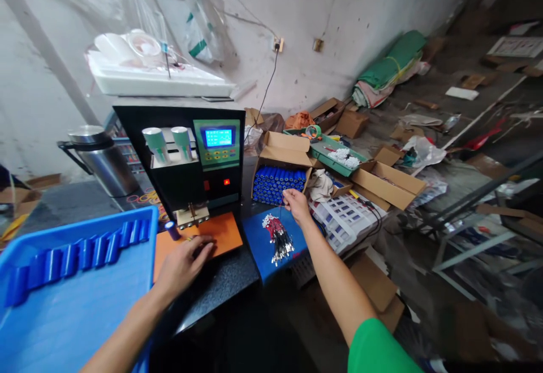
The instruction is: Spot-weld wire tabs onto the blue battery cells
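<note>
My left hand (186,263) rests on the orange board (224,234) with its fingers apart, just in front of the black spot-welding machine (220,186). Beside its fingertips a blue cylindrical cell (172,230) stands upright on the board. My right hand (297,204) is raised above the blue mat (265,260), its fingertips pinched on a thin wire lead (280,208). Below it, a bundle of red and black wire leads (279,240) with white connectors lies on the mat. Behind, a cardboard box (285,150) holds many blue cells (278,183).
At the left, a blue tray (155,237) holds a row of blue cells (85,254). A steel jug (102,161) stands behind it. A green tray (335,161) with white parts, a white crate (339,223) and open cardboard boxes lie at the right.
</note>
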{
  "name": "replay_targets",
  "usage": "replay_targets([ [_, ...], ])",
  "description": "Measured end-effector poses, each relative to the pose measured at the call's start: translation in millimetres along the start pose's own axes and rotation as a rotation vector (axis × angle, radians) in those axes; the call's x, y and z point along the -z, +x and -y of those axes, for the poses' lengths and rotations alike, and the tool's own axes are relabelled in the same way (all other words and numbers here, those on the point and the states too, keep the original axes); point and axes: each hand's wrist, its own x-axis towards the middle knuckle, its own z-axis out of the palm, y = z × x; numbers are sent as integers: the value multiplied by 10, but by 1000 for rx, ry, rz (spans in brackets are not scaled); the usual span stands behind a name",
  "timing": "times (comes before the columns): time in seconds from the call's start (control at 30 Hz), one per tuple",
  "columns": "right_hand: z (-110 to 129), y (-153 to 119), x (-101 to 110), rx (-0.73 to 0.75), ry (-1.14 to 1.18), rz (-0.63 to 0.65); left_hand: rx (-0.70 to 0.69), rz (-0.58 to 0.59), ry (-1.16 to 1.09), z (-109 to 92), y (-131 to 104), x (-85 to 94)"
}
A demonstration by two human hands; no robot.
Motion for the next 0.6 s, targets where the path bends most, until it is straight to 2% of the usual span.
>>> replay_targets([
  [0.1, 209, -115, -145, 57, 192, 19, -12, -37, -39, 31, -26, -28],
  [0.23, 344, -394, -548, 49, 317, 80, -53, -73, -77, -9, -71, -40],
  [0.43, 175, -931, -1281, -69, 423, 213, -67, -80, -156, -118, -146, -38],
  [0.6, 35, -1161, -1650, -140, 433, 184, -15, -51, -127, -77, -192, -40],
])
